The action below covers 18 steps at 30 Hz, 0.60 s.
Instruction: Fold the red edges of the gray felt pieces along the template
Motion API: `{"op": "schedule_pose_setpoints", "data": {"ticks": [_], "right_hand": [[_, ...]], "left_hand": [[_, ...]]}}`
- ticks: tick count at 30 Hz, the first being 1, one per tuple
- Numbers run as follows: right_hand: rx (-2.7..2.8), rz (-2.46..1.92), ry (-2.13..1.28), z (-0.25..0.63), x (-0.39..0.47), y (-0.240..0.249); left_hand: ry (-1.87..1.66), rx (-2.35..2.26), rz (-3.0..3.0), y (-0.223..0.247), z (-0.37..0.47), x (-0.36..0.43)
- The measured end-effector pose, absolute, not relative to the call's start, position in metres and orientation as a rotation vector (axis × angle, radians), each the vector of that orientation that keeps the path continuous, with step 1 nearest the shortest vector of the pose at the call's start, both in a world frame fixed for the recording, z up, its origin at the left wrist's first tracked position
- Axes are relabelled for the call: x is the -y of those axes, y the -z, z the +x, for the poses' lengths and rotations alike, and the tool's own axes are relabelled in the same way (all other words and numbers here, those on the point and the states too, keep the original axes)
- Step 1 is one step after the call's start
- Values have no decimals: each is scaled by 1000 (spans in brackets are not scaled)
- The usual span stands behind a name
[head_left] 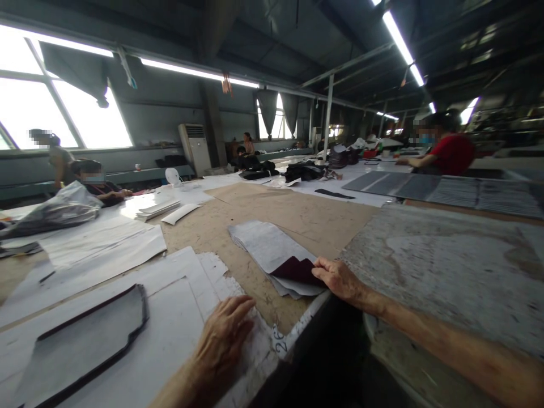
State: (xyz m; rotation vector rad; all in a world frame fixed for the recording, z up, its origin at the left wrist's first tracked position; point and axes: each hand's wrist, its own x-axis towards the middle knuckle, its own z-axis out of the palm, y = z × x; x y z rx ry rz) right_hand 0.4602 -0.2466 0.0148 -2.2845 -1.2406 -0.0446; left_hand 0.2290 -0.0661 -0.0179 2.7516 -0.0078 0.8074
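A stack of light grey cut pieces (267, 243) lies near the table's front edge. At its near end a corner is lifted and folded back, showing a dark maroon side (293, 269). My right hand (340, 279) pinches this maroon corner between thumb and fingers. My left hand (226, 331) rests palm down on the white, worn table edge, its fingers loosely stretched and holding nothing. To its left, a grey panel with dark edging (96, 340) lies on white sheets (170, 317).
Brown paper (297, 209) covers the middle of the table. A stained grey board (442, 266) is on the right, with grey striped panels (450, 190) behind. Stacked white strips (159, 209) and a plastic bag (63, 209) lie left. A person in red (454, 150) works at the right.
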Motion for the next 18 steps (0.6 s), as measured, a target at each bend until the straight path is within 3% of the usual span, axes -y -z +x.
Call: {"op": "schedule_pose_setpoints", "data": {"ticks": [7, 18], "right_hand": [[1425, -2206, 124, 446, 246, -9], [1402, -2134, 43, 455, 231, -11]], "left_hand": [[-710, 141, 2744, 6, 292, 114], [-699, -380, 2716, 11, 302, 116]]}}
